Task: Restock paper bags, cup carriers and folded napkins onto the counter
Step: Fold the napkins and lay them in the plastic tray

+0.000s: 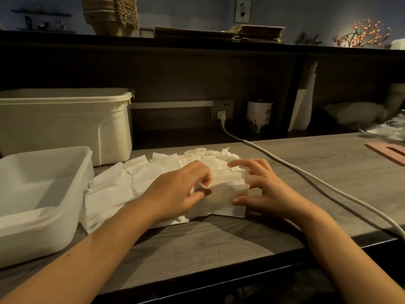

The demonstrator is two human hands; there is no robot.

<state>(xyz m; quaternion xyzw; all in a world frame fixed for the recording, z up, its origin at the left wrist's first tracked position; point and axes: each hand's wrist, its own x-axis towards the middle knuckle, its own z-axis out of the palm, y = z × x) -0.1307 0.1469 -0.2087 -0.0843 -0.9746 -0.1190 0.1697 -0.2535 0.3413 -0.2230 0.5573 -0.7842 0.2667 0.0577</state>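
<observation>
Napkins [114, 194], white and folded, lie in a loose, overlapping heap on a grey wood-grain table [219, 242], spreading from the middle toward the left. The room is dim, with a bluish wall, a small framed picture [242, 10] and a branch of tiny warm lights [361, 34] at the far right. A dark raised shelf [65, 38] runs along the back of the table. It carries a tall stack of pulp cup carriers [111, 14] and, to their right, flat piles of brown paper bags [258, 34]. An open white tub [43, 227] sits at the left edge, touching the heap, and a lidded cream bin [65, 123] stands behind it. A white cable [306, 178] runs from a wall socket [222, 109] diagonally across the table, passing just right of the napkins. A printed tin [258, 116] stands beside the socket.

Both hands work at the heap's near right end. The left hand [182, 191] rests on the napkins, its fingers curled and pinching the edge of one. The right hand [265, 191] is spread, its thumb and fingertips touching the right end of a small upright bundle of napkins.
</observation>
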